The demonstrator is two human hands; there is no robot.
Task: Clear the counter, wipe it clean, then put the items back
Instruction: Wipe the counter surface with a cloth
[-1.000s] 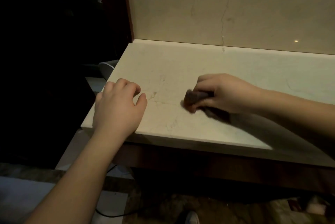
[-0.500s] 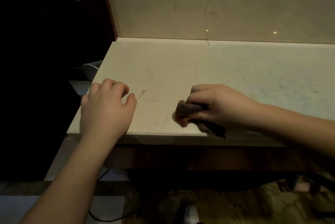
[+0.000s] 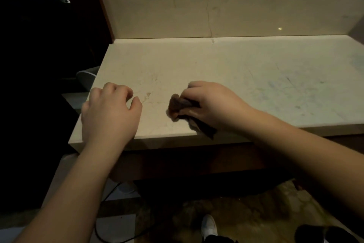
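Cloth (image 3: pixel 182 108): dark rag bunched in right hand (image 3: pixel 212 106) grip at desk (image 3: pixel 216 69) front edge; left hand (image 3: pixel 110 112) rests loosely curled, holding nothing; risk: trailing corner overhangs, likely leaving edge strip unwiped.

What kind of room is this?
Probably a kitchen or bathroom in a home, though it's dim. A pale stone counter meets a matching stone backsplash, and the right hand holds a dark cloth on it.
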